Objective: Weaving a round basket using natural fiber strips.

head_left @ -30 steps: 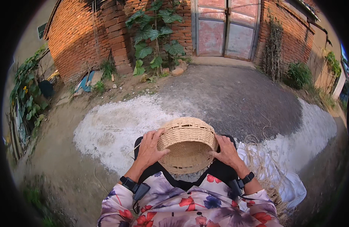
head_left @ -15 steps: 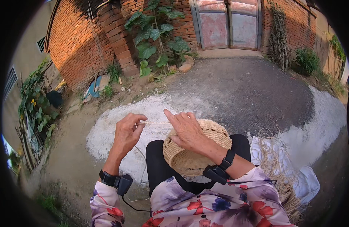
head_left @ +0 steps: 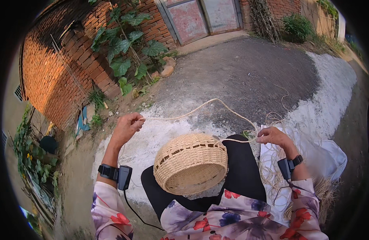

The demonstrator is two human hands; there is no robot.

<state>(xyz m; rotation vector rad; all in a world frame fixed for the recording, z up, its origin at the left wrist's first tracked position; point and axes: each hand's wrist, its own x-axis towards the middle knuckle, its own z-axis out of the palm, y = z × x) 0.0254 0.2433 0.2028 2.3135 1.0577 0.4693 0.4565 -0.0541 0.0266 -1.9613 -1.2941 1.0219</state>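
Note:
A round basket (head_left: 180, 156) woven from pale straw-coloured cord rests on its side between my thighs, its mouth toward me. A band of openwork gaps runs around its upper part. From the basket's right side a cord (head_left: 232, 113) leads to my right hand, then arches loosely over to the left. My left hand (head_left: 129, 127) is out to the left, fingers pinched on the cord. To the right of the basket, above my right knee, my right hand (head_left: 272, 137) pinches the cord too. Neither hand touches the basket.
Loose cords (head_left: 278, 176) lie tangled on a white sack (head_left: 324, 160) to my right. The ground is dark grit with white powdery patches. A brick wall (head_left: 60, 72), a leafy plant (head_left: 124, 44) and a metal door (head_left: 188, 22) stand ahead. Each wrist wears a black strapped device.
My hands have moved apart, the right one away from the basket toward the sack. The cord, short and taut between them before, now hangs in a long slack arch. The view has turned right.

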